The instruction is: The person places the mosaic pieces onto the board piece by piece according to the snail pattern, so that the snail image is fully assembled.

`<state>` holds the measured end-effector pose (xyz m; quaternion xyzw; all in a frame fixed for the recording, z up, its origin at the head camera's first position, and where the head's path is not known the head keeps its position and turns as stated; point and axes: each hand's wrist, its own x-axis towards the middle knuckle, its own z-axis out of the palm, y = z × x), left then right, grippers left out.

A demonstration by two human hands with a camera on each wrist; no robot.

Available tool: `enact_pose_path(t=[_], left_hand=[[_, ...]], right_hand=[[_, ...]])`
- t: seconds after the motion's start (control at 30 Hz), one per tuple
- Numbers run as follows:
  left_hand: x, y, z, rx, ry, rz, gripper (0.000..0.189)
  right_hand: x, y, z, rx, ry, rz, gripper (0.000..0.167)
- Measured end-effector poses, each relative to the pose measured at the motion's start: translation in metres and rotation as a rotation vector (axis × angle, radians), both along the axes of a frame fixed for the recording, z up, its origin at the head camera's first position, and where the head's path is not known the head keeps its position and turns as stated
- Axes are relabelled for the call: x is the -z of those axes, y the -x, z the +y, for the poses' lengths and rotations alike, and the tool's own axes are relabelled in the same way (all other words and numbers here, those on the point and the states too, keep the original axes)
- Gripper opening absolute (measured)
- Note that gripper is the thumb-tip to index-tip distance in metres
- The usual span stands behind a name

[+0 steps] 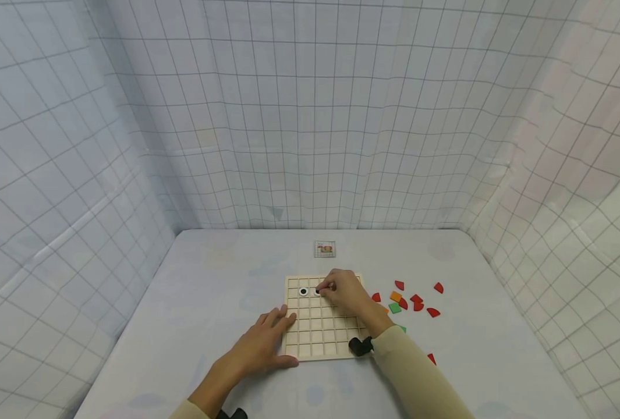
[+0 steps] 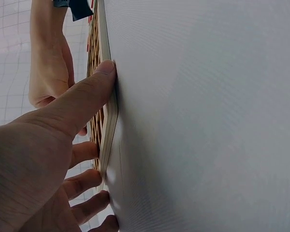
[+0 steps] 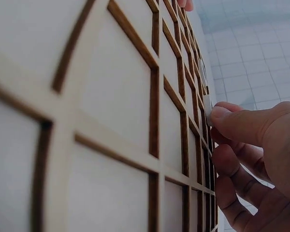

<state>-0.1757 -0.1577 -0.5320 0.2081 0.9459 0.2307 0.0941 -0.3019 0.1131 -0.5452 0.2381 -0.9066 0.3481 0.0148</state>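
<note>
A pale wooden grid board (image 1: 304,336) with square compartments lies on the table. My left hand (image 1: 261,343) rests at its near left corner, thumb along the front edge and fingers spread at the left side. With thumb and fingertips, my right hand (image 1: 345,293) pinches a white tile with a black dot (image 1: 317,291), held at a compartment in the board's upper part. A matching white tile with a black dot (image 1: 303,291) sits in the board to its left. In the right wrist view the pinched tile (image 3: 208,110) shows edge-on, partly hidden by the thumb (image 3: 222,115).
Several red wedge-shaped pieces (image 1: 433,312) lie scattered right of the board, among orange (image 1: 396,297) and green square pieces (image 1: 395,308). A small picture card (image 1: 325,249) lies behind the board. White gridded curtains (image 1: 310,116) surround the table (image 1: 210,279) at the back and sides.
</note>
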Motion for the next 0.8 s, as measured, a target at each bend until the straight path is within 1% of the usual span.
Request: enact_pose_path(t=[0.07, 0.1, 0.2, 0.3, 0.33, 0.37, 0.53, 0.8], left_hand=[[-0.001, 0.000, 0.000, 0.003, 0.002, 0.002, 0.106], [-0.001, 0.000, 0.000, 0.004, 0.002, 0.004, 0.106], [0.000, 0.001, -0.001, 0.008, 0.006, 0.010, 0.105], [0.003, 0.002, -0.001, 0.009, 0.007, 0.013, 0.105], [0.003, 0.002, -0.001, 0.009, 0.004, 0.015, 0.106], [0.003, 0.002, -0.001, 0.010, 0.001, 0.016, 0.106], [0.003, 0.002, -0.001, 0.019, -0.013, 0.017, 0.107], [0.004, 0.001, -0.003, 0.013, -0.017, 0.003, 0.106]], right_hand=[[0.001, 0.001, 0.000, -0.003, 0.007, -0.003, 0.010], [0.009, 0.005, 0.002, -0.019, 0.013, 0.022, 0.009], [0.011, 0.006, 0.002, -0.023, 0.015, 0.026, 0.009], [0.011, 0.005, 0.000, -0.021, 0.011, 0.028, 0.009], [0.003, 0.001, -0.003, -0.007, 0.007, 0.007, 0.010], [0.002, 0.001, -0.005, -0.001, 0.003, 0.005, 0.010], [0.003, 0.000, -0.010, 0.027, 0.008, -0.001, 0.009], [0.006, 0.000, -0.011, 0.048, 0.008, -0.059, 0.010]])
